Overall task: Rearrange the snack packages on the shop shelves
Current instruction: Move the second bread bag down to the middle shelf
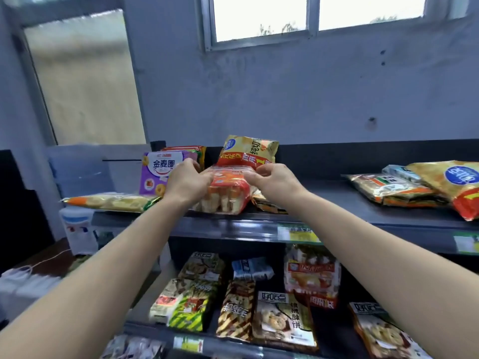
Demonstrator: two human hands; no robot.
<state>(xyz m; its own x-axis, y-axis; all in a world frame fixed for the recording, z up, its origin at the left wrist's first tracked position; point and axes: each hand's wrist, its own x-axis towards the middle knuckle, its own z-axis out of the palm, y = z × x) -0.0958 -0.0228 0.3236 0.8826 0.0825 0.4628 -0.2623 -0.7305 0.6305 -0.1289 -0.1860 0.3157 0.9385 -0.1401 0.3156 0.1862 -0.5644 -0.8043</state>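
Note:
On the top shelf [337,195] stands an orange clear-windowed pack of small cakes [225,193]. My left hand [188,181] grips its upper left corner and my right hand [272,181] pinches its upper right edge. Right behind it a yellow and red crisp bag [248,151] stands upright against the shelf's back. A purple and white snack box [158,172] stands just left of my left hand, and a long yellow pack [111,202] lies flat at the shelf's left end.
Several flat bags [420,186] are heaped at the right of the top shelf, with bare shelf between them and the cake pack. The lower shelf [233,343] holds several biscuit bags [283,320]. A water dispenser [77,229] stands to the left.

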